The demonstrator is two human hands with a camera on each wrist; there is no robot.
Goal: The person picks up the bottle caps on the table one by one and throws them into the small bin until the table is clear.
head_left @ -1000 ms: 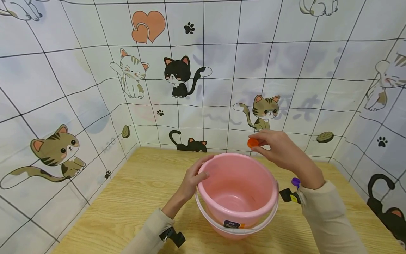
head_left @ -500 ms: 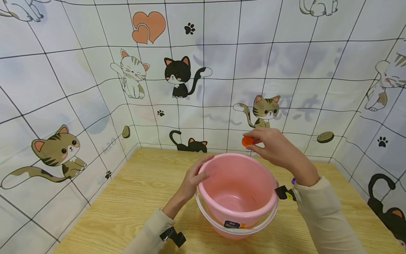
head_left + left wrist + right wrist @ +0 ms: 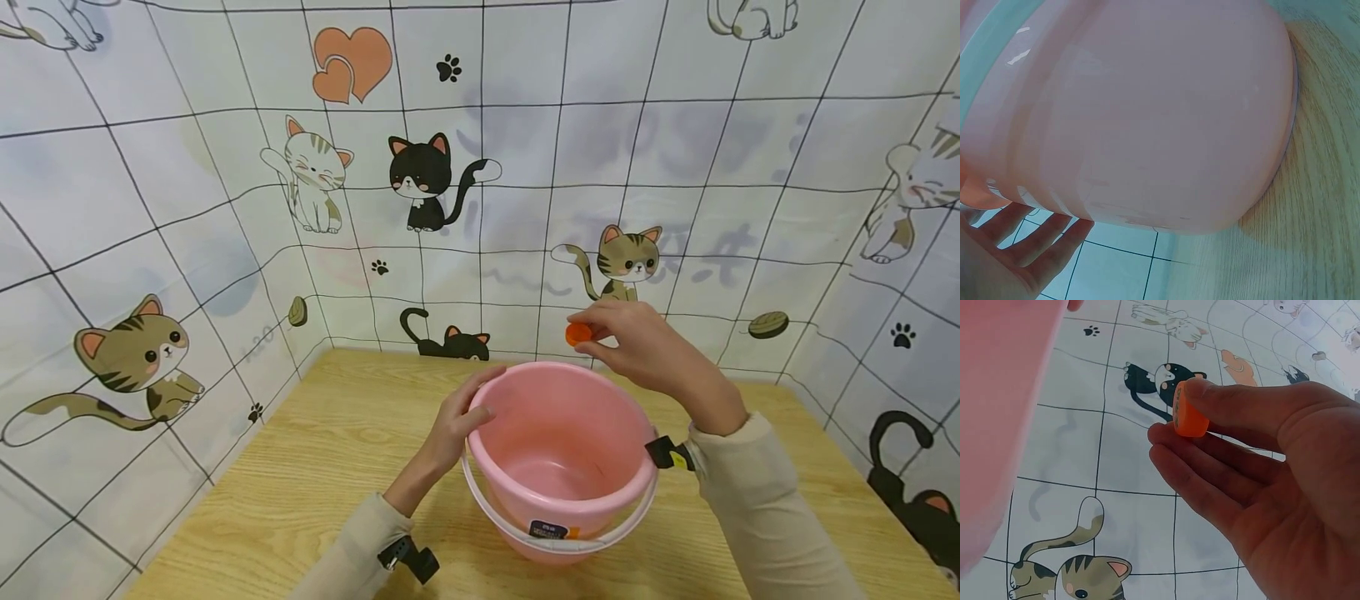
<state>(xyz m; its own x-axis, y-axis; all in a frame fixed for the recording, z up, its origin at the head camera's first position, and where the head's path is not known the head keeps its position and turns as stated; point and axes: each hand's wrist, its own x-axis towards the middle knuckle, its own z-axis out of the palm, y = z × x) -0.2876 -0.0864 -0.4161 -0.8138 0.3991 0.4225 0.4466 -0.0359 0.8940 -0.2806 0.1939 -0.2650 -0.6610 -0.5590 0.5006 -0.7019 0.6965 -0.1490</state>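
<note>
A pink plastic bucket (image 3: 558,504) stands upright on the table, its white handle (image 3: 558,547) hanging at the front. My left hand (image 3: 452,421) grips the bucket's left rim, thumb over the edge; in the left wrist view its fingers (image 3: 1038,253) lie against the outer wall (image 3: 1166,119). Above the back rim, my right hand (image 3: 637,350) pinches a small round orange cap (image 3: 577,335) between thumb and fingers. The right wrist view shows the orange cap (image 3: 1191,415) side-on, with dark marks on one face; it is apart from the bucket.
A wood-grain table (image 3: 352,433) lies beneath the bucket. White cloth walls (image 3: 517,250) printed with cats and grid lines close off the back and both sides. Each sleeve has a black wrist camera (image 3: 670,454) strapped on.
My right hand has moved left with the orange cap, over the bucket's back rim. A purple object behind the right wrist is now hidden. The left hand and bucket have stayed put.
</note>
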